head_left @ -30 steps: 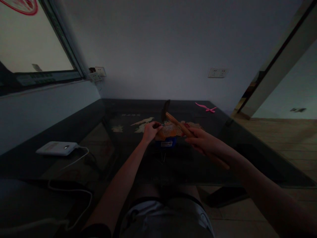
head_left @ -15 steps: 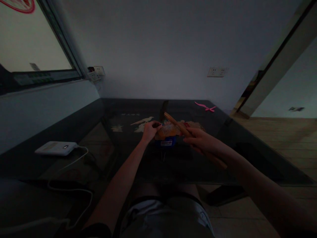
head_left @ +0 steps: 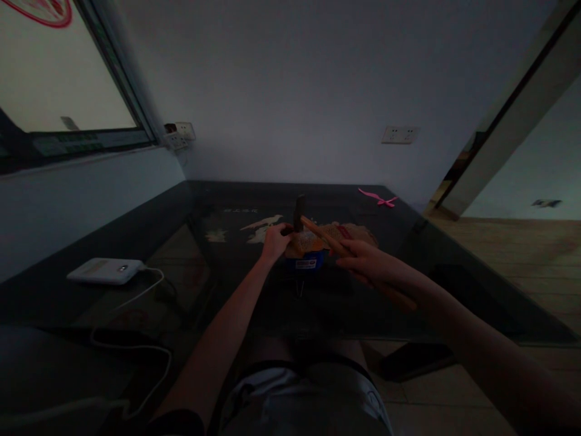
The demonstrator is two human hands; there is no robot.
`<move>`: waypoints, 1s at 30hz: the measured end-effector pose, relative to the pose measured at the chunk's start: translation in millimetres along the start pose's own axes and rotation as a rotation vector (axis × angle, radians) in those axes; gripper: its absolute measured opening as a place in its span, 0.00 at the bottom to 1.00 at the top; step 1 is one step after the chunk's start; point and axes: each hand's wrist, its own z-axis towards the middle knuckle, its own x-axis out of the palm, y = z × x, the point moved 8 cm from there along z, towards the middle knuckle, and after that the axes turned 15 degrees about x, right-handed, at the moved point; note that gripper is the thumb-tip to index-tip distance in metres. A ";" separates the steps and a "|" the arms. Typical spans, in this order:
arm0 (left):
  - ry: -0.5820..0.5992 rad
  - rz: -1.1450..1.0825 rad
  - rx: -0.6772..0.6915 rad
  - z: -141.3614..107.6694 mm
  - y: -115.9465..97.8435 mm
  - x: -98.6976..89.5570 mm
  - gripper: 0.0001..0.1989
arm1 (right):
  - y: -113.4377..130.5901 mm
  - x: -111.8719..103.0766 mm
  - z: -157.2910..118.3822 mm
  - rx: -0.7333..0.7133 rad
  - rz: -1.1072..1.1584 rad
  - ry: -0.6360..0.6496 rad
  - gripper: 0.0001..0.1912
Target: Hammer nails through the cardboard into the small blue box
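My right hand [head_left: 370, 261] is wrapped around the wooden handle of a hammer [head_left: 329, 237]. Its dark head stands upright just above a crinkled brown piece [head_left: 305, 243], close to the fingertips of my left hand [head_left: 276, 242]. That left hand is closed in a pinch at the brown piece's left edge. Whatever its fingers hold is too small and dark to make out. Beneath the brown piece sits a blue container [head_left: 307, 261] with a pale label. Brown paper-like wrapping [head_left: 356, 233] with a red mark lies behind the hammer handle.
All this is on a dark glossy table [head_left: 254, 303] against a wall. A white power bank [head_left: 106, 270] with a white cable lies at the left. A pink ribbon [head_left: 379, 197] rests near the back right corner. Wall sockets [head_left: 400, 134] are above the table.
The hammer's head has come down, closer to the brown piece and the left fingertips. My left hand keeps its pinch in nearly the same place. The view has shifted slightly.
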 end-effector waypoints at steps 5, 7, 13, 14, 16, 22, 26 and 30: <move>0.005 -0.013 -0.019 -0.2 -0.6 0.3 0.05 | 0.8 -3.2 -1.1 -0.021 -0.003 -0.011 0.11; -0.001 -0.031 -0.020 -0.4 -0.7 0.9 0.05 | 1.5 -4.7 -2.0 -0.031 0.013 -0.016 0.12; 0.003 0.016 -0.016 0.1 -5.5 -1.7 0.06 | -3.3 0.7 1.3 -0.021 -0.004 0.024 0.11; 0.005 0.019 -0.013 0.1 -5.9 -1.9 0.06 | -3.0 0.6 0.7 -0.021 -0.004 0.025 0.12; 0.007 0.007 -0.003 0.1 -5.6 -1.2 0.05 | -1.8 -1.7 -1.9 -0.011 0.010 0.014 0.13; 0.001 -0.061 0.002 -0.1 -0.1 3.3 0.06 | -0.5 -4.4 -1.6 -0.022 0.049 -0.003 0.14; -0.021 -0.120 -0.006 0.4 -0.1 2.8 0.14 | -3.2 -0.3 3.2 -0.033 -0.002 0.024 0.11; -0.020 -0.085 -0.018 0.3 -4.2 0.1 0.14 | -0.6 -5.1 -0.4 -0.039 0.030 0.009 0.13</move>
